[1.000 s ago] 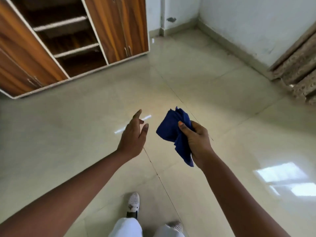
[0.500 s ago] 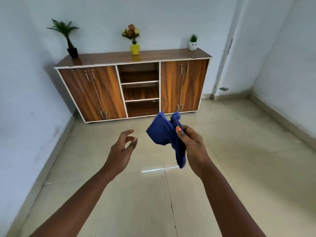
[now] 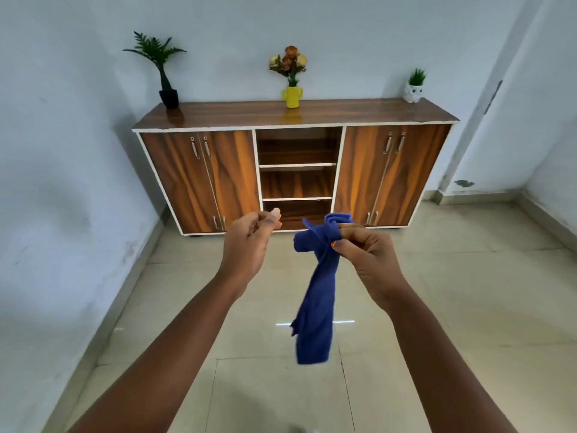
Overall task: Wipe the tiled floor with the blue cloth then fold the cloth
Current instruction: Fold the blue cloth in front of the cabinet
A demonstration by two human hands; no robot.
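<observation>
Only the head view to go on here, so here's what I've got. My right hand (image 3: 368,254) is up in front of me pinching the blue cloth (image 3: 315,295) near its top end, thumb and fingers curled around a bunched bit of it. The rest of the cloth hangs straight down in a long twisted strip, in the air above the tiled floor (image 3: 452,307) and not touching it. My left hand (image 3: 249,242) is just beside it, apart from the cloth, fingers loosely curled with the thumb resting on top, holding nothing.

Straight ahead against the wall is a wooden cabinet (image 3: 193,176) with white edging. Both pairs of doors, left and right, are closed, so I can't tell what's in those. The middle section is open, with shelves (image 3: 298,165) stacked one above the other, and I see only bare wood on them. The lowest one is partly hidden behind my hands.

On top of the cabinet there are three pots: a black pot (image 3: 169,98) at the left end with a green fern-like plant in it, a yellow vase (image 3: 292,97) in the middle holding orange and yellowish flowers, and a small white pot (image 3: 412,93) at the right end with a little tuft of green in it.
</observation>
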